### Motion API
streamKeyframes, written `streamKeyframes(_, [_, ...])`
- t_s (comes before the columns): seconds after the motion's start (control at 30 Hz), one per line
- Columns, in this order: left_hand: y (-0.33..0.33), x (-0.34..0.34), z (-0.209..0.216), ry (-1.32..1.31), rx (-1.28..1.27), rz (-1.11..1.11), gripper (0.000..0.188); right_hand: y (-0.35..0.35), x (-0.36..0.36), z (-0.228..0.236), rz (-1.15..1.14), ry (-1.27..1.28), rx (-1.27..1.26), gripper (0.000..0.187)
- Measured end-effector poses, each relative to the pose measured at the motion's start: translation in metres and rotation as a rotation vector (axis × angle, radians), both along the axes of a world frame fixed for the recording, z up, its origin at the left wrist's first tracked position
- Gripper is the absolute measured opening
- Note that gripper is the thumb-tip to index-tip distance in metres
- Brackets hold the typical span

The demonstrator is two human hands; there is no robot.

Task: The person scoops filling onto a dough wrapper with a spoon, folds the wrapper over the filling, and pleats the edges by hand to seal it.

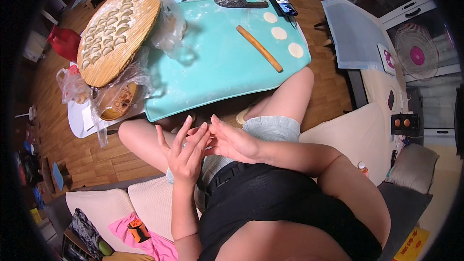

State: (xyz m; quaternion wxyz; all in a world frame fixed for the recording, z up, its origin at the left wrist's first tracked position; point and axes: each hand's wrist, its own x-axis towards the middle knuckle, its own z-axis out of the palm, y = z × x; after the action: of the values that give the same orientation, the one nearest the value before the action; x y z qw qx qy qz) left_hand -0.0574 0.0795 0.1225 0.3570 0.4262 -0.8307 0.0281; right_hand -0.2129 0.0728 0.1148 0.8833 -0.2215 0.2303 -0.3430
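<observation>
Below the table's (77,121) near edge, over the lap, the left hand (184,152) and right hand (231,141) touch fingertips, both spread open, holding nothing visible.

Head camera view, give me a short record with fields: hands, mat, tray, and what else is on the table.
hands: left hand and right hand pressed together over the lap, nothing visibly held
mat: turquoise mat with rolling pin and three dough rounds
tray: round wooden tray filled with dumplings
other: cleaver, phone, bagged bowl
</observation>
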Motion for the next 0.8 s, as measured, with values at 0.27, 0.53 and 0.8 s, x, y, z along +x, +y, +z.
streamKeyframes(0.27, [-0.002,0.007,-0.013,0.154,0.065,-0.022,0.019,0.0,0.001,0.0,-0.001,-0.05,0.017,0.057])
streamKeyframes(0.53, [0.0,0.004,-0.007,0.006,0.058,-0.077,0.016,0.002,0.002,-0.007,-0.04,-0.011,0.041,0.057])
streamKeyframes(0.8, [-0.002,0.007,-0.019,0.184,0.079,-0.106,0.021,0.001,-0.002,-0.007,-0.02,-0.023,0.041,0.051])
